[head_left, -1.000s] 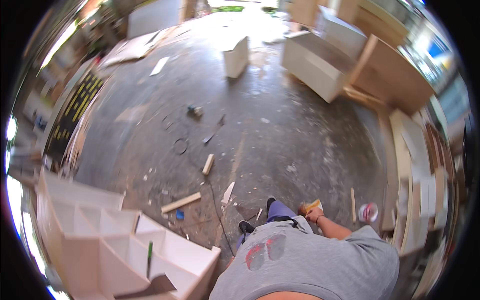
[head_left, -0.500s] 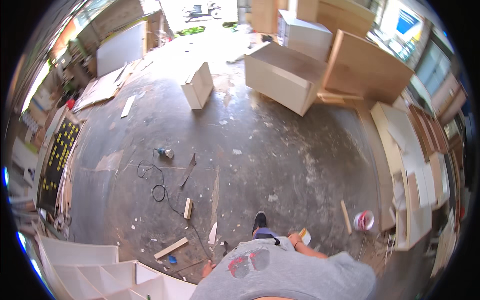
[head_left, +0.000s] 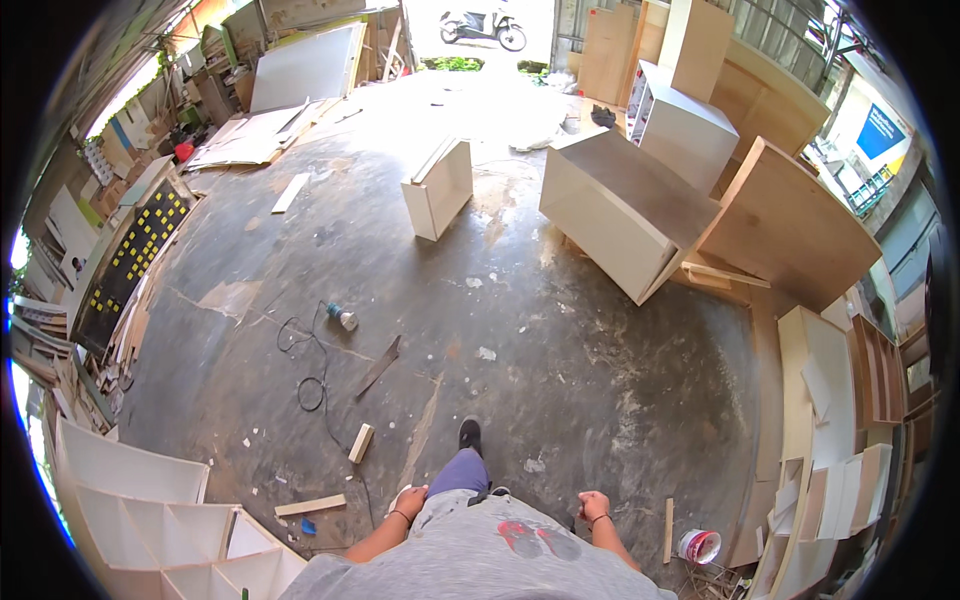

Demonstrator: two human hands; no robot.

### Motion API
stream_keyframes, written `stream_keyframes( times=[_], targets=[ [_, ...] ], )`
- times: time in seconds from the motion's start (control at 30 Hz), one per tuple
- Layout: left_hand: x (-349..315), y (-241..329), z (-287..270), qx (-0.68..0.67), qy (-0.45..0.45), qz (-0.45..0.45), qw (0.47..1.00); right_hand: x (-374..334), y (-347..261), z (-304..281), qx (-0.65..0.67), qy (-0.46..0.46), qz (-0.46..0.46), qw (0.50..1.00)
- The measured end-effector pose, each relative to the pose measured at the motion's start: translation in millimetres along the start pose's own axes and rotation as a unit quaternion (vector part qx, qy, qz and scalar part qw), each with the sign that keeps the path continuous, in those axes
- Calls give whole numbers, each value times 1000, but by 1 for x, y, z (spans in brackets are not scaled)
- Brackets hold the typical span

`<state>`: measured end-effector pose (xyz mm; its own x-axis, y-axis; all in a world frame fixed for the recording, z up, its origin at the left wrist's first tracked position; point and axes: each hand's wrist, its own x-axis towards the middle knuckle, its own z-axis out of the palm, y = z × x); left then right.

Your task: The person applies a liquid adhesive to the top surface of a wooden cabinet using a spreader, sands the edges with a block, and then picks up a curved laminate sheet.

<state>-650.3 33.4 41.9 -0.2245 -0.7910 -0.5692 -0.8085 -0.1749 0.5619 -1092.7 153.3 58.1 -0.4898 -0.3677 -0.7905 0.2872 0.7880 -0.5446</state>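
My left hand (head_left: 410,502) hangs beside my left thigh, a dark band on its wrist; how its fingers lie is unclear. A white scrap shows at its edge, and I cannot tell whether it is held or on the floor behind. Out to the right, my right hand (head_left: 594,505) is curled closed, with a dark bit under it too small to name. A wood block (head_left: 361,443) and a wooden strip (head_left: 311,505) lie on the floor left of me. Beyond them are a handsaw (head_left: 378,368) and a corded power tool (head_left: 342,316).
White compartmented shelving (head_left: 130,530) stands at lower left. A paint bucket (head_left: 699,546) and a wooden stick (head_left: 669,530) are at lower right. Ahead stand a small white cabinet box (head_left: 438,190), a large cabinet (head_left: 600,215) and a leaning wooden panel (head_left: 795,225). More boards line both sides.
The view has tilted up and shifted as I step forward. My right hand is now out from my side; the yellowish tub beside it earlier is out of sight.
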Motion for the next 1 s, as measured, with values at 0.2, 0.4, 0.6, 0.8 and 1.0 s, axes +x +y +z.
stream_keyframes(
  times=[0.2, 0.4, 0.6, 0.8, 1.0],
  targets=[
    [76, 25, -8, -98, -96, -149, 979, 58, -104, 28, 58, -18, -9, 998],
    [198, 54, -56, 1, -123, -144, 982, 81, -227, 59, -110, -27, -82, 990],
    [276, 190, -141, -391, -96, -298, 866, 162, -323, 61, 53, -37, -33, 997],
    [310, 241, -153, -388, -71, -277, 876, 243, -437, 41, 237, -51, 22, 970],
    [312, 135, -49, -268, -60, -180, 945, 383, -535, 5, 338, -19, 30, 941]
  ],
)
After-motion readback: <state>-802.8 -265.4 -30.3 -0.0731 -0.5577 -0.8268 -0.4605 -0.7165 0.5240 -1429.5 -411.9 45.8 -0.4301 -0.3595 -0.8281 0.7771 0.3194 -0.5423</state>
